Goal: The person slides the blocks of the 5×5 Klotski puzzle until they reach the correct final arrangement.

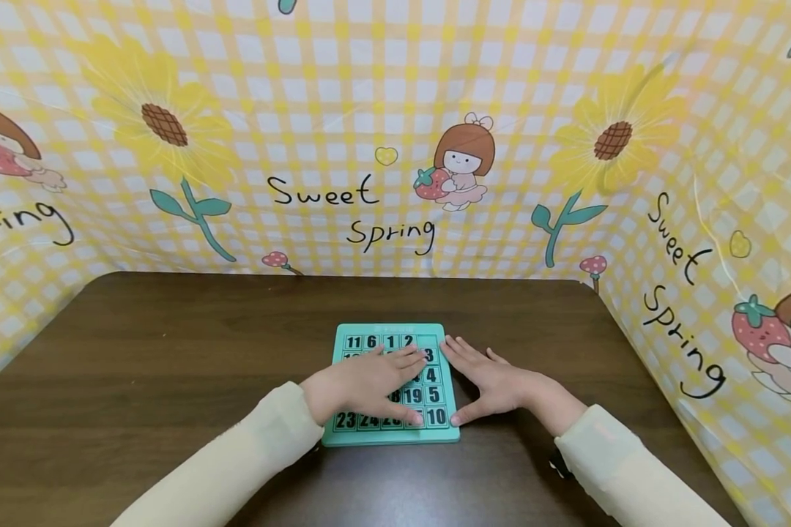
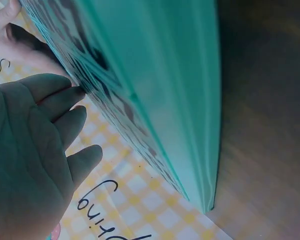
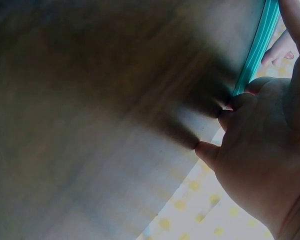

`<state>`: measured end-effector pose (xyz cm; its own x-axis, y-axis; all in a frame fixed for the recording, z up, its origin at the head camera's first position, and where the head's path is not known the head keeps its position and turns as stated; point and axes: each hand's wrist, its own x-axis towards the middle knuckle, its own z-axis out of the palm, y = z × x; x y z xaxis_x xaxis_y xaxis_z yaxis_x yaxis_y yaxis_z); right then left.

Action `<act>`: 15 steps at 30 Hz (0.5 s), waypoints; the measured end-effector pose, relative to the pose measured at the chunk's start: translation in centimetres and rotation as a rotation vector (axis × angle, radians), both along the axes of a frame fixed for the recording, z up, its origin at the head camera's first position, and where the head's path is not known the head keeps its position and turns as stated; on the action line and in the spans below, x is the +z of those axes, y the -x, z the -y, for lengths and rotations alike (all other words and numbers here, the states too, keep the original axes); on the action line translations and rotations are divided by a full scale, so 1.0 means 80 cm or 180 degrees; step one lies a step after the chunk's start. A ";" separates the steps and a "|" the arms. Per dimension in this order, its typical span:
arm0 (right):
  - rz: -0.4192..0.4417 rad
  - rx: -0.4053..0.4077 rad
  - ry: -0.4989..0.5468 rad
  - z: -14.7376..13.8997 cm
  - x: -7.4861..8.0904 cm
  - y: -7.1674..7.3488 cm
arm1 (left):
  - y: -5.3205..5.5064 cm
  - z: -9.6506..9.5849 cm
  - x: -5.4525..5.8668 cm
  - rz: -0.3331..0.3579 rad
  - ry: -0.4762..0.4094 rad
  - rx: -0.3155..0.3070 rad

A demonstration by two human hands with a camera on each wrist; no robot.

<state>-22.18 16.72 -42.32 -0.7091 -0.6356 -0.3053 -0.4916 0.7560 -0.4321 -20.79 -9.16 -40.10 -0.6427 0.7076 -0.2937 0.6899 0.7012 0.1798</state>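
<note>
A teal number slide puzzle [image 1: 395, 437] lies flat on the table, with black digits on its tiles. The tile slot at its top right corner shows no number. Over the middle of the board stretches my left hand [image 1: 376, 380], its fingers extended toward the right column and covering several tiles. The left wrist view shows that palm [image 2: 35, 160] facing the board's surface; whether its fingertips touch is hard to tell. My right hand [image 1: 501, 384] is spread at the puzzle's right side, fingers by the upper edge and thumb by the lower right corner. Its fingertips [image 3: 206, 150] rest low by the frame.
The brown wooden table [image 1: 171, 351] extends around the puzzle. A yellow checked cloth [image 1: 343, 88] with flowers and lettering rises behind the table and along its sides. A small black item [image 1: 559, 464] shows beneath the right sleeve.
</note>
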 end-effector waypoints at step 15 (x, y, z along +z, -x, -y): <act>-0.0012 0.0006 0.0001 0.000 -0.001 0.001 | 0.021 -0.004 -0.004 -0.0026 0.0061 0.0120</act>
<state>-22.24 16.74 -42.37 -0.7091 -0.6370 -0.3024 -0.4945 0.7550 -0.4306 -22.51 -8.86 -40.44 -0.6712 0.6771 -0.3018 0.6643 0.7300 0.1605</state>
